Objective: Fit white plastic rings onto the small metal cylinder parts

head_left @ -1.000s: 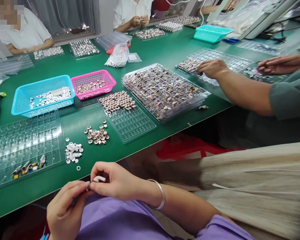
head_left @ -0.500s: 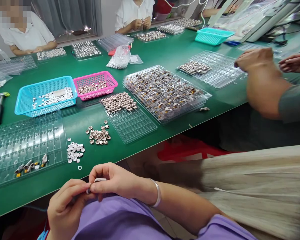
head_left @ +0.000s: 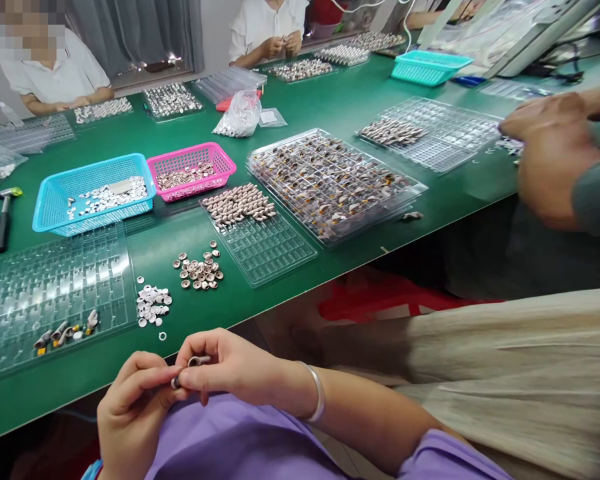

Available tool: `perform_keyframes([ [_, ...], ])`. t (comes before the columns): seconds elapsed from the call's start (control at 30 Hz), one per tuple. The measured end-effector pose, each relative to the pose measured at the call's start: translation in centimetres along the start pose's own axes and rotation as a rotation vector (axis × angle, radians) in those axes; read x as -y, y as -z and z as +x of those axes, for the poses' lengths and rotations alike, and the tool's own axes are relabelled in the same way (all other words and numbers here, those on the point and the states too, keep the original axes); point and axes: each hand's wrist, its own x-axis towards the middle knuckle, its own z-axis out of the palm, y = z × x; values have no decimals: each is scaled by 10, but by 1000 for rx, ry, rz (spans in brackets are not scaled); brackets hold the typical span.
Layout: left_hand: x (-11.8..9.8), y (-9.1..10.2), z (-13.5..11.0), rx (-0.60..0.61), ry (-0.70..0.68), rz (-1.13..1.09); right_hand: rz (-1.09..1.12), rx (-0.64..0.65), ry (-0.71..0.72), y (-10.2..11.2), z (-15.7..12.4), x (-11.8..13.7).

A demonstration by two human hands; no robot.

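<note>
My left hand (head_left: 133,403) and my right hand (head_left: 235,367) meet in front of my lap, fingertips closed together. Between the fingertips is a small round earbud part (head_left: 175,383) with a dark band, which both hands pinch. A pale earbud shell (head_left: 198,361) with a short stem sits in the curl of my right hand, its hollow side showing. Beyond the hands on the table are loose white discs (head_left: 153,305) and beige round caps (head_left: 199,272). Several earbud pieces (head_left: 66,333) with orange tabs lie on a clear tray (head_left: 105,280) at the left.
A blue basket (head_left: 47,210) and a pink basket (head_left: 225,157) hold small parts. Partly filled (head_left: 280,257) and full trays (head_left: 335,187) stand on the green table (head_left: 260,303). A hammer (head_left: 2,223) lies left. A co-worker's hand (head_left: 550,133) works at the right; others sit opposite.
The stemmed shell in my right hand has turned slightly, so its hollow opening shows. My hands stay together. The co-worker's hand at the right has moved further right.
</note>
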Motion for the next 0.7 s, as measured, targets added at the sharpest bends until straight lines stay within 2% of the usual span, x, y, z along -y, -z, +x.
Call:
perform_keyframes([
  [0.27, -8, -3, 4, 18, -53, 65, 163, -17, 13, 2, 2, -17],
  [0.5, -18, -7, 11, 36, -63, 90, 386, 99, 27, 8, 12, -36],
  [0.7, -23, -15, 12, 30, -234, 261, 493, 240, 104, 11, 17, -46],
])
